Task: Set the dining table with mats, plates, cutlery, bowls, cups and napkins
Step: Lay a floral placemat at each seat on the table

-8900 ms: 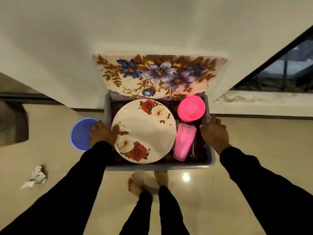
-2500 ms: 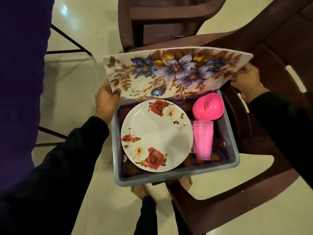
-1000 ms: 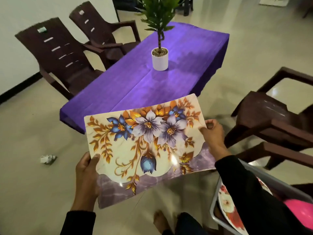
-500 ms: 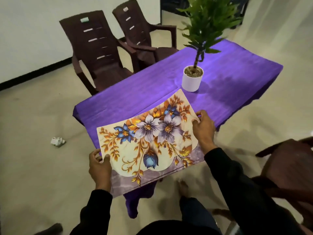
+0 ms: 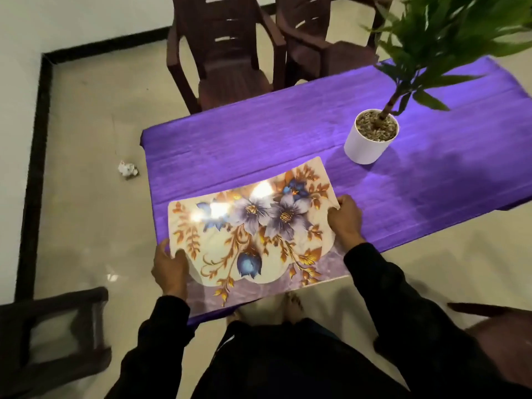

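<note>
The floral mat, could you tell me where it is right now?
Head view: floral mat is over the purple table's near-left corner, held between both hands, left of the potted plant.

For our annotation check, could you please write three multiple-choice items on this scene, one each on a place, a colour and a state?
1. Where does the white round pot with the green plant stand?
A. on the purple-clothed table
B. on a chair
C. on the floor

2. What colour is the cloth on the rectangular table?
A. green
B. purple
C. red

3. How is the glossy rectangular floral placemat held?
A. by the left hand only
B. by neither hand
C. by both hands

Answers:
1 A: the pot's base sits on the cloth, beyond the placemat's far right corner.
2 B: the cloth is purple across the whole tabletop.
3 C: the left hand grips the mat's near left corner and the right hand pinches its right edge.
</note>
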